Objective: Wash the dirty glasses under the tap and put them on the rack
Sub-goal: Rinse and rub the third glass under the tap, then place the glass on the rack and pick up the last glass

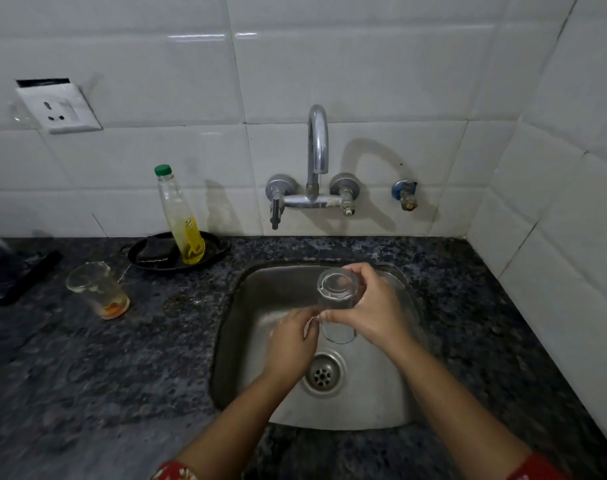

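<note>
A clear glass (337,299) is held over the steel sink (246,306), its thick base turned up toward me and its mouth pointing down. My right hand (371,310) grips it round the side. My left hand (291,337) touches the glass near its lower rim, fingers curled against it. The tap (318,147) stands on the wall behind the sink, with a thin thread of water below its spout. A second glass (97,289) with orange residue at its bottom stands upright on the dark counter to the left.
A dish-soap bottle (182,220) with a green cap leans in a black tray (212,251) holding a dark scrubber, left of the tap. A wall socket (59,109) is at upper left. Dark objects (14,271) lie at the counter's far left. The drain (323,374) sits below my hands.
</note>
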The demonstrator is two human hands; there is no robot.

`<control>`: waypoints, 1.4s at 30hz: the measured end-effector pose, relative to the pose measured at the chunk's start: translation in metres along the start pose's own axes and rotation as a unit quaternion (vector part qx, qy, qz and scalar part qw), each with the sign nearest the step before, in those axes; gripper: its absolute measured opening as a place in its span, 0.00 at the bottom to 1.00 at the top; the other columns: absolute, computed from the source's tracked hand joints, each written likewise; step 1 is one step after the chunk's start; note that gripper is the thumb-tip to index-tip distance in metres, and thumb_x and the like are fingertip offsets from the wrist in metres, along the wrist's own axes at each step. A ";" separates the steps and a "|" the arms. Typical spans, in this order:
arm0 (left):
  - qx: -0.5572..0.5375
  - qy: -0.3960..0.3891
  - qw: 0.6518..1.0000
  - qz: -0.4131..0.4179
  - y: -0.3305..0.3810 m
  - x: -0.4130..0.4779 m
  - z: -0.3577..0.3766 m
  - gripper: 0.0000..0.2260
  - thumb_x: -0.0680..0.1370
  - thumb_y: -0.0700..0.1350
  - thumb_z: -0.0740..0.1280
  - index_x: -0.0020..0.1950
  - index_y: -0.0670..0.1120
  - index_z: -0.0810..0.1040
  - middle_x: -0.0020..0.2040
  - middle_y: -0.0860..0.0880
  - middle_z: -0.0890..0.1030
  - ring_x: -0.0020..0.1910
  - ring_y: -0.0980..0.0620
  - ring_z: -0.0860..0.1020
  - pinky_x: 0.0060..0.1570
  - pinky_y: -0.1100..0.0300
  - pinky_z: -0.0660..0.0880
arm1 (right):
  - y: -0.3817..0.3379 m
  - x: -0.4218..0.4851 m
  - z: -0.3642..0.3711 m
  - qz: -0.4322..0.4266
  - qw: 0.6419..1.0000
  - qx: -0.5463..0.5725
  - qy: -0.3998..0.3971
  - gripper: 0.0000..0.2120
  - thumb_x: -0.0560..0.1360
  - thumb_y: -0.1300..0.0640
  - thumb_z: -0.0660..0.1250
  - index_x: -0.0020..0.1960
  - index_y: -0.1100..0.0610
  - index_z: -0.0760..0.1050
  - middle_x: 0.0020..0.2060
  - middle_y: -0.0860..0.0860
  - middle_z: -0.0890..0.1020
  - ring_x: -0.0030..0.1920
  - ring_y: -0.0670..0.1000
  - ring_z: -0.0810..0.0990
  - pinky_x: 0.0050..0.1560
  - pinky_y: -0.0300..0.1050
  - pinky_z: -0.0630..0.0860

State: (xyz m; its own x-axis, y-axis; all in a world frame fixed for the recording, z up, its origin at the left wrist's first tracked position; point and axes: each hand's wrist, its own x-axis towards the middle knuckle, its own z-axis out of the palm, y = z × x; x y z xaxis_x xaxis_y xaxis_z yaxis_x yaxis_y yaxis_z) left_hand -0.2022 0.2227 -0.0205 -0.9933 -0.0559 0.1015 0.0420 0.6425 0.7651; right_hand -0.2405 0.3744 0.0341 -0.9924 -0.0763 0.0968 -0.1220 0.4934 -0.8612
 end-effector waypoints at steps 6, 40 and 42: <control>-0.206 -0.011 0.973 -0.100 -0.001 0.002 -0.026 0.09 0.80 0.45 0.64 0.58 0.51 0.79 0.57 0.52 0.83 0.54 0.59 0.80 0.55 0.60 0.78 | -0.003 -0.008 0.012 0.095 0.973 0.199 0.070 0.34 0.56 0.59 0.83 0.58 0.55 0.73 0.51 0.52 0.82 0.50 0.49 0.82 0.53 0.47 0.79; -0.441 0.340 0.781 -0.282 -0.331 -0.046 -0.505 0.11 0.83 0.45 0.58 0.57 0.50 0.79 0.52 0.53 0.84 0.52 0.54 0.81 0.46 0.63 0.73 | -0.326 0.118 0.547 0.167 0.923 0.329 -0.110 0.27 0.68 0.58 0.77 0.58 0.57 0.64 0.54 0.54 0.74 0.45 0.51 0.78 0.48 0.51 0.81; -0.443 0.343 0.774 -0.297 -0.343 -0.045 -0.507 0.10 0.83 0.46 0.58 0.56 0.51 0.80 0.52 0.53 0.84 0.51 0.54 0.82 0.47 0.62 0.74 | -0.329 0.134 0.570 0.115 0.953 0.265 -0.092 0.27 0.67 0.58 0.77 0.56 0.54 0.62 0.54 0.53 0.73 0.45 0.50 0.77 0.52 0.57 0.80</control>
State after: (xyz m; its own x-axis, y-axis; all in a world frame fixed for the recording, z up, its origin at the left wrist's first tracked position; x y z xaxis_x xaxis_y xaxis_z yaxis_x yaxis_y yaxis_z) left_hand -0.1173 -0.3825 0.0344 -0.5877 -0.7276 -0.3540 -0.0410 -0.4102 0.9111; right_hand -0.3227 -0.2921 0.0453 -0.9656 -0.1946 -0.1724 0.1735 0.0116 -0.9848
